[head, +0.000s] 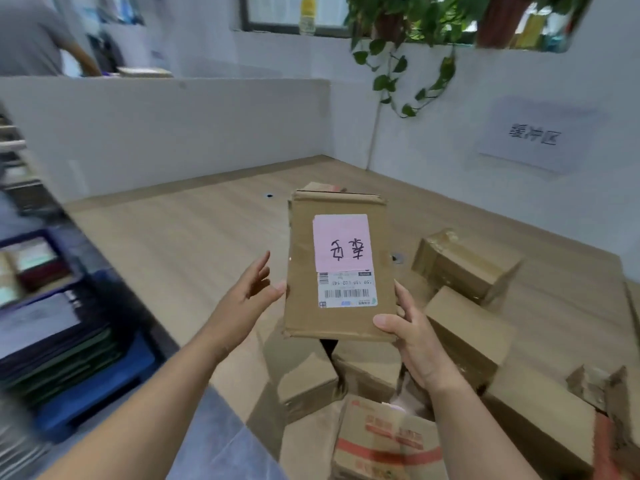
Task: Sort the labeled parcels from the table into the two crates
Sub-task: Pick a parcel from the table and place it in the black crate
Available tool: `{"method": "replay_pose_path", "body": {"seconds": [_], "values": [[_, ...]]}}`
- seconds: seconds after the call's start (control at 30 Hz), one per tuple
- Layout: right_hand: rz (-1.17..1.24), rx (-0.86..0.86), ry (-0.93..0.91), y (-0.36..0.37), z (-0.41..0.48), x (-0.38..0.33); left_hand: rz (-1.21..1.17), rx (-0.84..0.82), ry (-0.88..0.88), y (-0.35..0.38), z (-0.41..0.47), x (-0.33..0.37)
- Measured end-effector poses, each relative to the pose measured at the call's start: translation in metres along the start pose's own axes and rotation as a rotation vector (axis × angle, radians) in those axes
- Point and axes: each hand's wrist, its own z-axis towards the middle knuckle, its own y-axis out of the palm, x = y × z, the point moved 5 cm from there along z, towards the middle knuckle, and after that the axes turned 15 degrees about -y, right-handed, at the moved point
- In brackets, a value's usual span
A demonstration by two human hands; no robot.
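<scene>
A flat cardboard parcel point(339, 320) bearing a pink handwritten label point(341, 242) is held up above the wooden counter point(173, 237). Its lower right corner is pinched by the right hand point(415, 337), while the left hand point(249, 289) is spread open at its left edge. Cardboard boxes point(464, 327) are piled below the parcel, and a blue crate point(104, 386) is seen to its left.

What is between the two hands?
A flat cardboard parcel with a pink label, seen in the head view; the right hand grips its corner.

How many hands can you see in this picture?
2. The left hand is open beside the left edge of the held parcel. The right hand grips its lower right corner. Another person stands far back left, and their hands don't show.
</scene>
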Motion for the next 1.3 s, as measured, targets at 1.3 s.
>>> {"method": "replay_pose_path", "body": {"seconds": [1.3], "values": [[0.098,-0.717,0.017,0.627,0.068,0.076,0.812,0.929,-0.234,-0.568,-0.187,-0.17]]}}
